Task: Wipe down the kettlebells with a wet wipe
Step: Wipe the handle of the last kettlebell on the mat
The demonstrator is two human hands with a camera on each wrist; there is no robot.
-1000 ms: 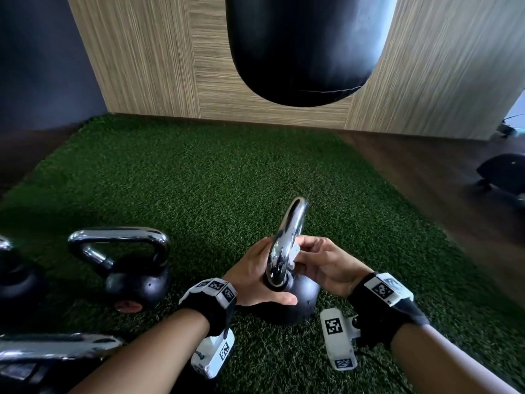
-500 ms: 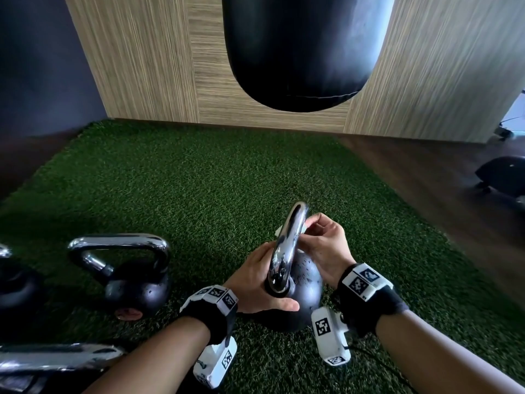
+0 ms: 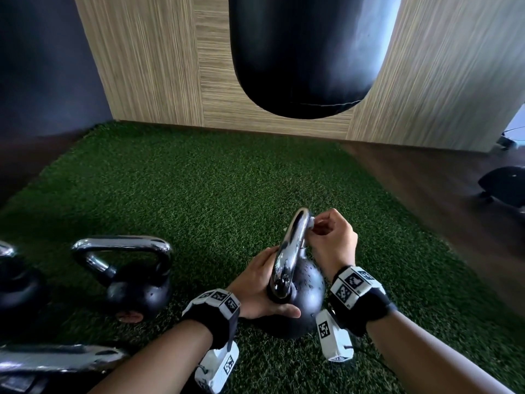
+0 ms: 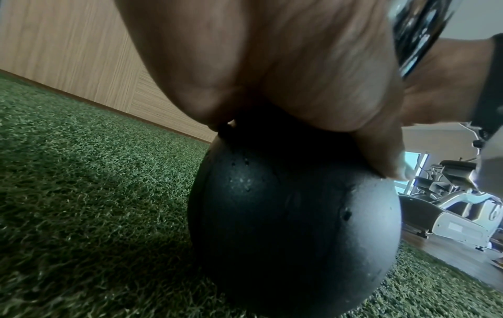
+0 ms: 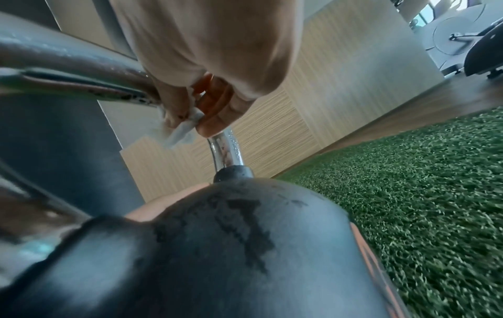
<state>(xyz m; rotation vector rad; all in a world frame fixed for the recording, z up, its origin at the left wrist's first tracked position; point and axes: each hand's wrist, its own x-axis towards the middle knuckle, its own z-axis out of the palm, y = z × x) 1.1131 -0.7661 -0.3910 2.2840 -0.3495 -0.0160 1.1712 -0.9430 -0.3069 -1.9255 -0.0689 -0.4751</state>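
Observation:
A black kettlebell (image 3: 308, 297) with a chrome handle (image 3: 289, 251) stands on the green turf in front of me. My left hand (image 3: 255, 288) grips its ball just below the handle, thumb across the near side; the left wrist view shows the palm on the ball (image 4: 293, 226). My right hand (image 3: 332, 240) pinches a white wet wipe (image 5: 182, 129) against the far upper corner of the handle (image 5: 226, 150). Wet streaks show on the ball (image 5: 239, 226).
Another kettlebell (image 3: 133, 280) stands to the left, one more (image 3: 14, 282) at the left edge, and a chrome handle (image 3: 56, 358) lies at the lower left. A black punching bag (image 3: 309, 52) hangs ahead before a wood wall. Dark flooring borders the turf on the right.
My right hand has slid with the wipe from low on the handle, near the ball, up to its far top corner. The left hand keeps its hold.

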